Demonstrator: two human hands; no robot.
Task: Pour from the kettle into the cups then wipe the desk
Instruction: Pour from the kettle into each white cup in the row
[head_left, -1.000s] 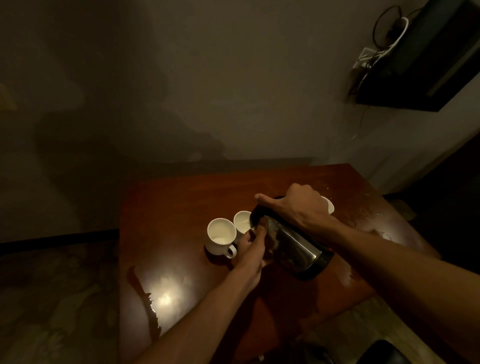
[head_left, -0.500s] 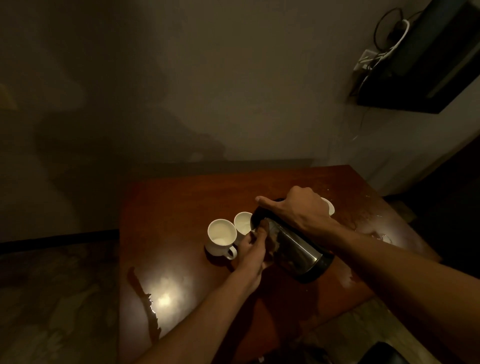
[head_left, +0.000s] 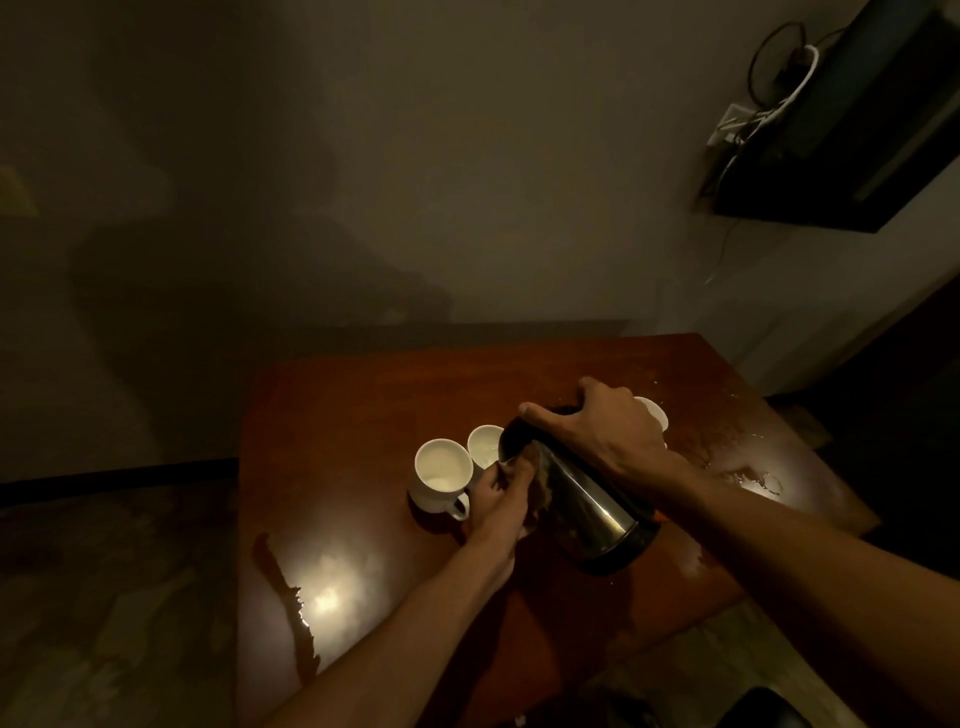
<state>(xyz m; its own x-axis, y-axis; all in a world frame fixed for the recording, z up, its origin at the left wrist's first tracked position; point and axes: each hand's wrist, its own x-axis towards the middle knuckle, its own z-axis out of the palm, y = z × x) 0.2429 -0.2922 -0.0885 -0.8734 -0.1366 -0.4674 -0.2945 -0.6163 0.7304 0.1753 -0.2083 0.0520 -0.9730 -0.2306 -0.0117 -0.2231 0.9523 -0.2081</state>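
Kettle: tilted, spout over middle cup.
Right hand: clamped on kettle top.
Left hand: wrapped around middle cup.
Desk: wet patches seen.

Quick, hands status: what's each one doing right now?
Left hand: closed on the middle cup, steadying it.
Right hand: closed on the kettle, which is tilted toward that cup.
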